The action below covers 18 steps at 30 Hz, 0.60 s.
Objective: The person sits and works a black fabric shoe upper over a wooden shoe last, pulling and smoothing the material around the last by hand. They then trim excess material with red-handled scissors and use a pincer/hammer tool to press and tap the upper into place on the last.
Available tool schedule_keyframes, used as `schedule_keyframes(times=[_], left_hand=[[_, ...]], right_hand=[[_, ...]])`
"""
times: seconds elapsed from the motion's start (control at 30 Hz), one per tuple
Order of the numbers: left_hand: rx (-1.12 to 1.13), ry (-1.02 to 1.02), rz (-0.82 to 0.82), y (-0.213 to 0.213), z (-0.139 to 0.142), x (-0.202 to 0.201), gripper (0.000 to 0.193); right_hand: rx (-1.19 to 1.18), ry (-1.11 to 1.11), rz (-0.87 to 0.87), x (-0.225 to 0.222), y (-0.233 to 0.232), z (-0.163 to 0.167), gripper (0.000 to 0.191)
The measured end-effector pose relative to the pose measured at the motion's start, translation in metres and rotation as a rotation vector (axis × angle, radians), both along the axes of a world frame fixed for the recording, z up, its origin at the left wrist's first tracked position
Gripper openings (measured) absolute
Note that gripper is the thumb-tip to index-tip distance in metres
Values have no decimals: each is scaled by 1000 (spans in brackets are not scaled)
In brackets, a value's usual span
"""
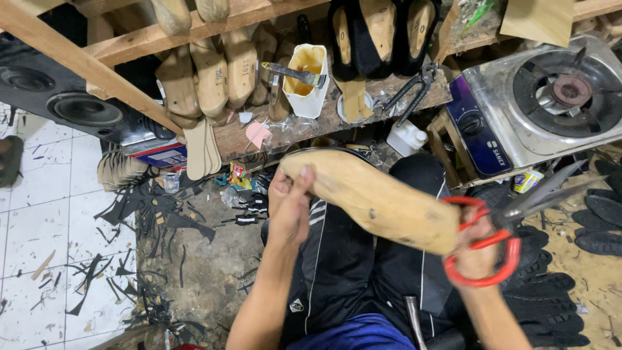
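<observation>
A wooden shoe last [376, 198] with a black rim along its far edge lies across my lap. My left hand [289, 206] pinches its toe end. Around the heel end closes my right hand [475, 249], which also has its fingers through the red handles of a pair of scissors [512, 223]. The scissor blades point up and right, away from the last.
A wooden shelf [337, 113] ahead carries several wooden lasts [210, 78], a white cup of glue with a brush [308, 78] and pliers [411, 91]. A gas stove [544, 97] stands right, a speaker [71, 97] left. Black scraps [155, 220] litter the floor, and black soles [602, 214] lie at right.
</observation>
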<state>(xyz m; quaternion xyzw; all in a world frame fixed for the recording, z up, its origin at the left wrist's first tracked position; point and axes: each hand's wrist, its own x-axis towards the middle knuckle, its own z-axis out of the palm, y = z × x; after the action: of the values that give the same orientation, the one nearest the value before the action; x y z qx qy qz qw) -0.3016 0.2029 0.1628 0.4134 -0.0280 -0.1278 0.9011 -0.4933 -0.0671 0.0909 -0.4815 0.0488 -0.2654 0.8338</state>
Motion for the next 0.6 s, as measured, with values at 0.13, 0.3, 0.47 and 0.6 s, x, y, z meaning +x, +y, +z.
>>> schedule_keyframes(times=[0.13, 0.3, 0.47, 0.6], left_hand=[[365, -162, -329, 12, -10, -22, 57], [357, -205, -749, -9, -18, -80, 72], [245, -66, -658, -24, -19, -90, 69], [15, -51, -334, -42, -10, -65, 61]], right_hand=[[170, -24, -125, 22, -32, 62, 49], [-297, -9, 46, 46, -30, 103, 46], [-328, 141, 203, 59, -19, 97, 36], [-298, 237, 375, 53, 19, 75, 51]])
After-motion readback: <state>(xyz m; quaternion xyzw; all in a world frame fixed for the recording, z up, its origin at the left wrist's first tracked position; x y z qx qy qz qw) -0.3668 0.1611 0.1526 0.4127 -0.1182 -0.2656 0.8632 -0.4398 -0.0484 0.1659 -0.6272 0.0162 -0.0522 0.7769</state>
